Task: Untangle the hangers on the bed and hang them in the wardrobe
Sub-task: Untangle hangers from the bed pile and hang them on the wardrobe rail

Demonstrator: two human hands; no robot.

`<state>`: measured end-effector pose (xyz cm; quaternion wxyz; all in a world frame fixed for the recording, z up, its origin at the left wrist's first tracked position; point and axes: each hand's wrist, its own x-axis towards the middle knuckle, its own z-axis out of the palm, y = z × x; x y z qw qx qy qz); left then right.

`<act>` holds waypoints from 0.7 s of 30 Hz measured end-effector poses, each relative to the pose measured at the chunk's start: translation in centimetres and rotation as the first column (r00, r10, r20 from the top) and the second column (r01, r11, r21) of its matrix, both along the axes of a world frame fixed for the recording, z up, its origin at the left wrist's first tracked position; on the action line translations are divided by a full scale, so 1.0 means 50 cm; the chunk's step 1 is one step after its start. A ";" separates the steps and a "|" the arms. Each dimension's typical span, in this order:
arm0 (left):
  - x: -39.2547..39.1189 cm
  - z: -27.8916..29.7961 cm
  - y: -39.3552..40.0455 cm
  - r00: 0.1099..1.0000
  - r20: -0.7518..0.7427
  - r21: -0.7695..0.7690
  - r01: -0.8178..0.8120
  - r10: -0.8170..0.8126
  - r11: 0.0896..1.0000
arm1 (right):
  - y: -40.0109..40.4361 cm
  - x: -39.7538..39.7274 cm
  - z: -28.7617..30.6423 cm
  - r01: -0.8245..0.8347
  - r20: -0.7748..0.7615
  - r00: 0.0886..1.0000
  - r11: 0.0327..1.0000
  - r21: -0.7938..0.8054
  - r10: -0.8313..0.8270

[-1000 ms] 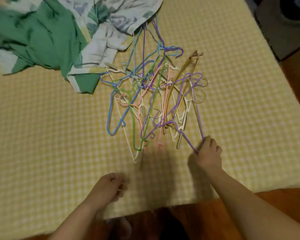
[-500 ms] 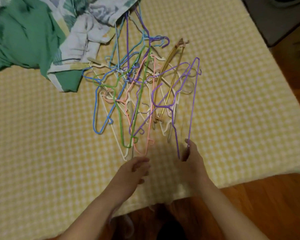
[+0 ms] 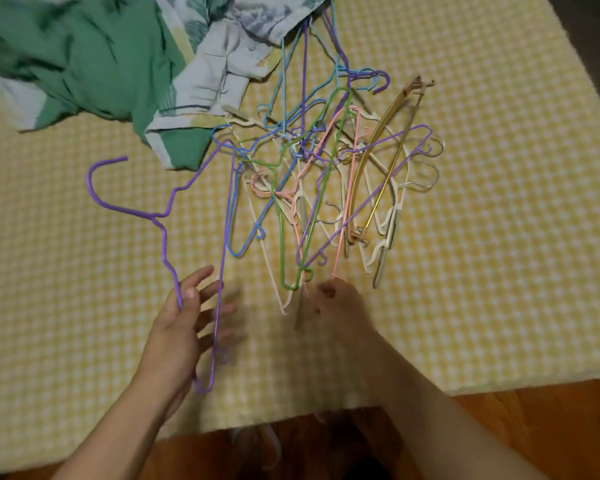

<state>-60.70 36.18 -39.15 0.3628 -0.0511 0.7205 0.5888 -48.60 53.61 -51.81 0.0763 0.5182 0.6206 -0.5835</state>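
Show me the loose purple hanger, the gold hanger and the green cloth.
purple hanger (image 3: 96, 197): head view, on the curve of its hook.
gold hanger (image 3: 383, 128): head view, on its upper arm.
green cloth (image 3: 84, 57): head view, on its plain green middle.

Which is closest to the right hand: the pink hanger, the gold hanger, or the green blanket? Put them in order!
From the right hand:
1. Pink hanger, its lower end at the fingertips.
2. Gold hanger, farther up the bed, slightly right.
3. Green blanket, far away at the top left corner.

The left hand (image 3: 182, 323) is palm-up with fingers spread, its thumb pinching a purple hanger (image 3: 167, 237). The right hand (image 3: 340, 301) reaches forward, fingers curled.
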 end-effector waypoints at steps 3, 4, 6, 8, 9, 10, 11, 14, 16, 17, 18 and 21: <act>-0.012 -0.014 -0.042 0.999 0.013 -0.013 -0.043 0.043 0.999 | 0.052 -0.070 -0.017 0.167 0.127 0.976 0.982 0.091 -0.177; -0.012 -0.018 -0.049 0.999 0.018 -0.020 -0.049 0.049 0.999 | 0.066 -0.093 -0.022 0.182 0.160 0.967 0.976 0.118 -0.200; -0.010 -0.026 -0.059 0.998 0.026 -0.028 -0.055 0.056 0.998 | 0.083 -0.132 -0.034 0.205 0.177 0.958 0.971 0.121 -0.225; -0.005 -0.029 -0.067 0.998 0.037 -0.025 -0.057 0.058 0.998 | 0.092 -0.155 -0.036 0.236 0.158 0.956 0.968 0.082 -0.246; -0.002 -0.030 -0.073 0.998 0.040 -0.023 -0.055 0.056 0.998 | 0.093 -0.158 -0.039 0.239 0.167 0.953 0.967 0.091 -0.251; 0.000 -0.029 -0.081 0.998 0.042 -0.023 -0.048 0.049 0.999 | 0.090 -0.157 -0.037 0.225 0.176 0.954 0.967 0.122 -0.244; 0.002 -0.029 -0.086 0.998 0.041 -0.026 -0.041 0.042 0.999 | 0.086 -0.150 -0.032 0.210 0.188 0.953 0.965 0.159 -0.239; 0.003 -0.017 -0.099 0.998 0.058 -0.020 -0.037 0.038 0.999 | 0.083 -0.114 0.012 0.196 0.208 0.941 0.931 0.309 -0.267; 0.003 -0.009 -0.103 0.997 0.070 -0.026 -0.029 0.031 0.999 | 0.086 -0.082 0.033 0.186 0.224 0.934 0.913 0.365 -0.279; 0.003 -0.002 -0.101 0.996 0.082 -0.029 -0.020 0.022 0.999 | 0.090 -0.059 0.045 0.172 0.238 0.930 0.903 0.393 -0.281; 0.003 0.000 -0.102 0.996 0.090 -0.027 -0.019 0.022 0.999 | 0.093 -0.044 0.052 0.146 0.242 0.931 0.886 0.440 -0.273; 0.004 0.006 -0.090 0.996 0.089 -0.027 0.018 -0.016 0.999 | 0.117 -0.001 0.067 0.068 0.243 0.940 0.827 0.558 -0.241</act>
